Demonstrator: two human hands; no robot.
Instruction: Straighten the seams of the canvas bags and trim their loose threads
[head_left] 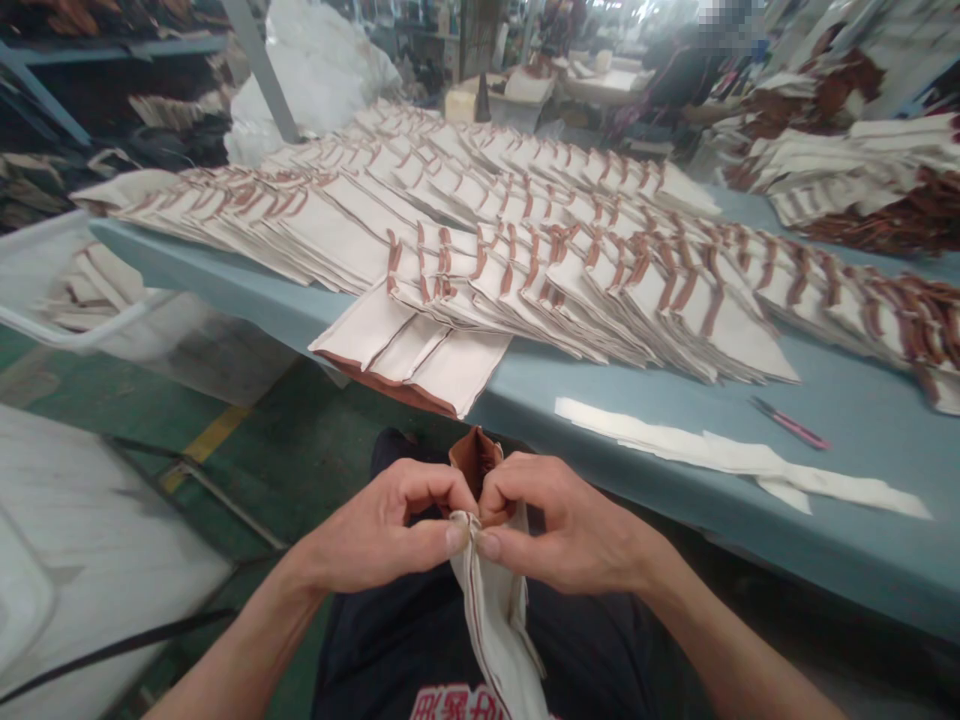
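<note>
Over my lap I hold a sewn cream fabric piece (499, 610) with dark seams and a brown inner side showing at its top. My left hand (405, 525) pinches its upper edge between thumb and forefinger. Right beside it, my right hand (559, 525) pinches the same edge, the two thumbs nearly touching. The piece hangs down from both hands toward my dark clothing. Just beyond the hands, a flat cream panel with a brown border (420, 350) lies over the table's near edge, partly under a row of similar pieces.
Overlapping rows of cream and brown pieces (600, 280) cover much of the blue table (885, 540). Cream strips (697, 450) and a small pink-handled tool (791, 425) lie at right. A white bin (112, 325) with fabric stands at left; a white machine-like surface (90, 540) is nearer.
</note>
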